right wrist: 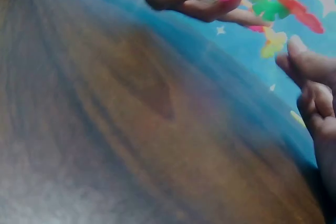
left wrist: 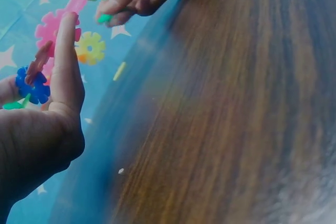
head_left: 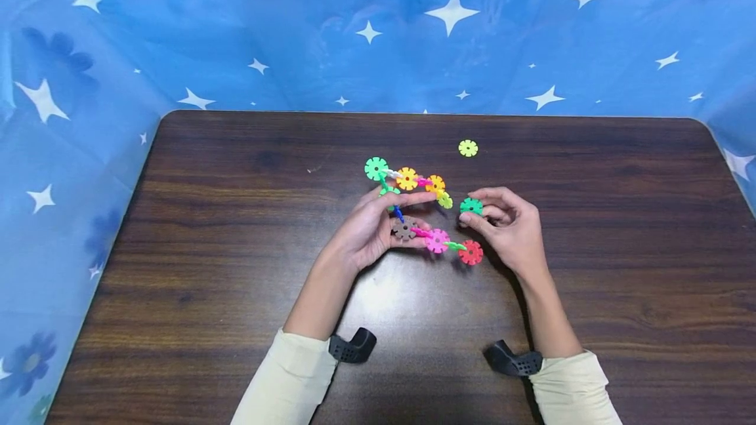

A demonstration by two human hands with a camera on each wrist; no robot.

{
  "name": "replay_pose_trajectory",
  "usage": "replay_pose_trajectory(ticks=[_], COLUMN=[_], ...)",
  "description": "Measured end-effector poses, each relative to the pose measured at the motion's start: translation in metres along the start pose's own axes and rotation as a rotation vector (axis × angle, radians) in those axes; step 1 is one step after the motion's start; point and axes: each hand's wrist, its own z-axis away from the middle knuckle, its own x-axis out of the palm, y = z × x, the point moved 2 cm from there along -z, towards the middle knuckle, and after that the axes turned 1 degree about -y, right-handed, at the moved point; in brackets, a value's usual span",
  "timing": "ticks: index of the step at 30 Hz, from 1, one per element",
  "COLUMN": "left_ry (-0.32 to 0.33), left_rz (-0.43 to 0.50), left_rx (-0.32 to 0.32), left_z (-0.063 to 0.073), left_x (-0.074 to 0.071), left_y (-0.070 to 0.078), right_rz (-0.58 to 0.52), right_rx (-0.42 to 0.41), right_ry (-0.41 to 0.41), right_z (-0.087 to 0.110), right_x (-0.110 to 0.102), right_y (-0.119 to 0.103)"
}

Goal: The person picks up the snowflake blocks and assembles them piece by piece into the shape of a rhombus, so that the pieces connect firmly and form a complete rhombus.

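Note:
My left hand holds a C-shaped chain of colourful notched plastic discs, its fingers reaching through and under the chain. A red disc ends the near side, joined through an edge-on green disc to a pink disc. The far side runs from a green disc past an orange one to a yellow-green disc. Between thumb and fingertips, my right hand pinches a separate green disc, just right of the chain's gap. Fingers partly hide the chain's left side.
A loose yellow-green disc lies on the dark wooden table beyond the hands. Blue cloth with white stars hangs behind the table and at its sides. Each wrist carries a black band mount.

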Motion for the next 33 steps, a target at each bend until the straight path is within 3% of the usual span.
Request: replay_pose_trajectory(ticks=[5, 14, 33], left_ry=[-0.004, -0.007, 0.032], left_rz=[0.01, 0.046, -0.074], left_rx=[0.0, -0.006, -0.026], left_z=[-0.001, -0.002, -0.003], left_x=[0.001, 0.005, 0.009], left_y=[0.001, -0.001, -0.006], right_rz=[-0.095, -0.065, -0.088], right_rx=[0.112, 0.227, 0.143], right_ry=[-0.064, -0.077, 0.008], right_z=[0.002, 0.002, 0.002], right_x=[0.003, 0.004, 0.005], right_y=[-0.001, 0.0, -0.002])
